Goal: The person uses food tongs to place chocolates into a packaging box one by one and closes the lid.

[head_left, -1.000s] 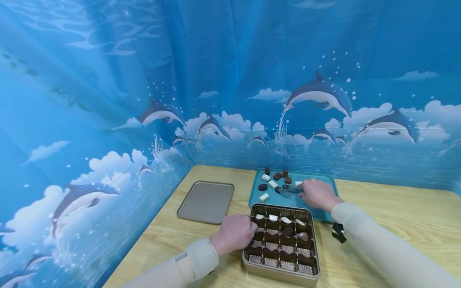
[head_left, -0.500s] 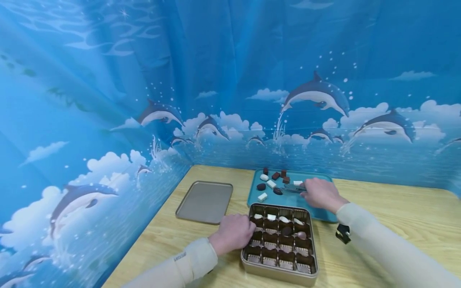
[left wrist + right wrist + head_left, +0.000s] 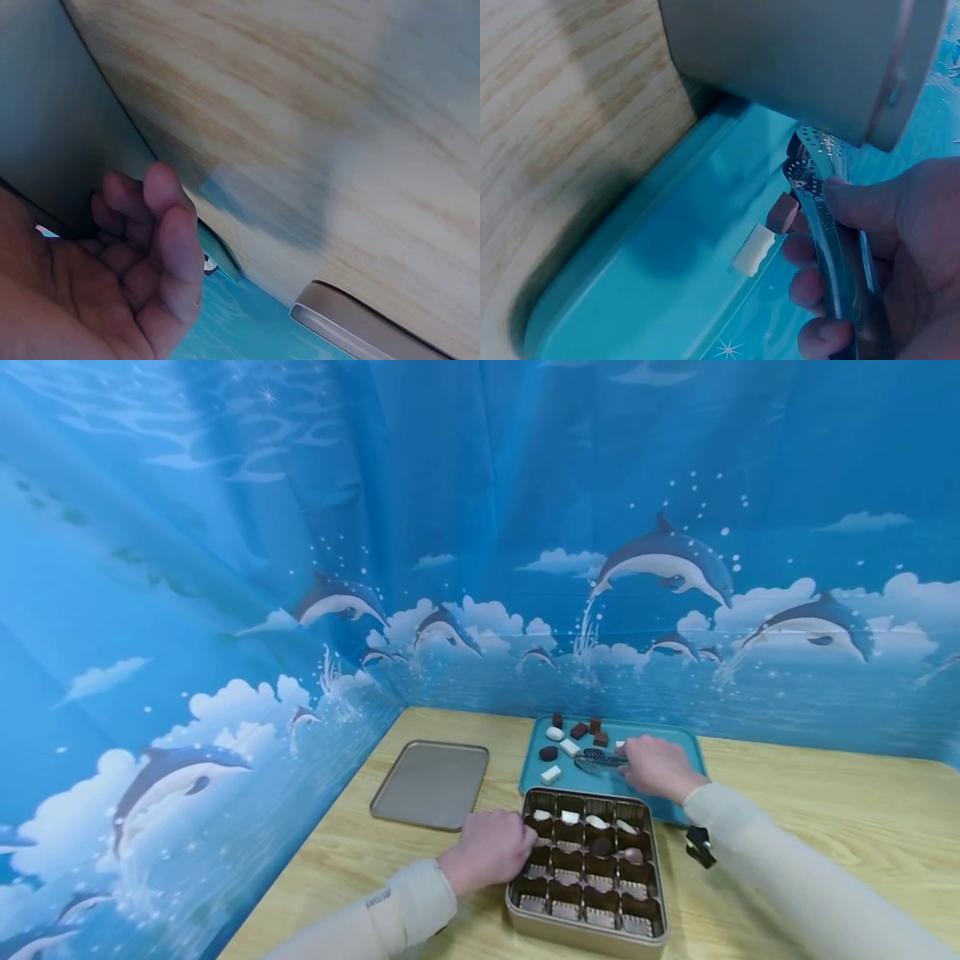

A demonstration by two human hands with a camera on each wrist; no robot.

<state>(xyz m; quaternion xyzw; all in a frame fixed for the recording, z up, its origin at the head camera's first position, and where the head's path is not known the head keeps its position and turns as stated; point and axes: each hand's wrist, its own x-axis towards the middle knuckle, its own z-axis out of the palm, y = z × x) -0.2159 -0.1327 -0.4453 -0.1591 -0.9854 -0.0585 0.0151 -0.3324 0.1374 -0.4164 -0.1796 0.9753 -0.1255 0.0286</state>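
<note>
My left hand (image 3: 491,850) grips the left rim of a bronze tin (image 3: 585,935), fingers curled against its outer wall in the left wrist view; the thumb is hidden there. Brown dividers split the tin into compartments; white pieces fill the far row, with a dark and a pinkish-brown piece behind the middle. Over a teal tray (image 3: 667,735), my right hand (image 3: 657,767) holds metal tongs (image 3: 832,247) with perforated heads. The heads are spread around a dark oval chocolate (image 3: 793,144), mostly hidden; whether they pinch it I cannot tell.
Several chocolates lie on the tray: brown blocks (image 3: 579,730), a white oval (image 3: 555,733), a dark oval (image 3: 548,752) and white blocks (image 3: 551,774). A flat bronze lid (image 3: 431,783) lies left of the tin on the wooden table (image 3: 810,785). A dolphin-print curtain (image 3: 480,527) stands behind.
The tongs' heads have shifted left and down and spread wider, now covering the dark oval chocolate that showed beside them half a second ago. My left hand stays on the tin.
</note>
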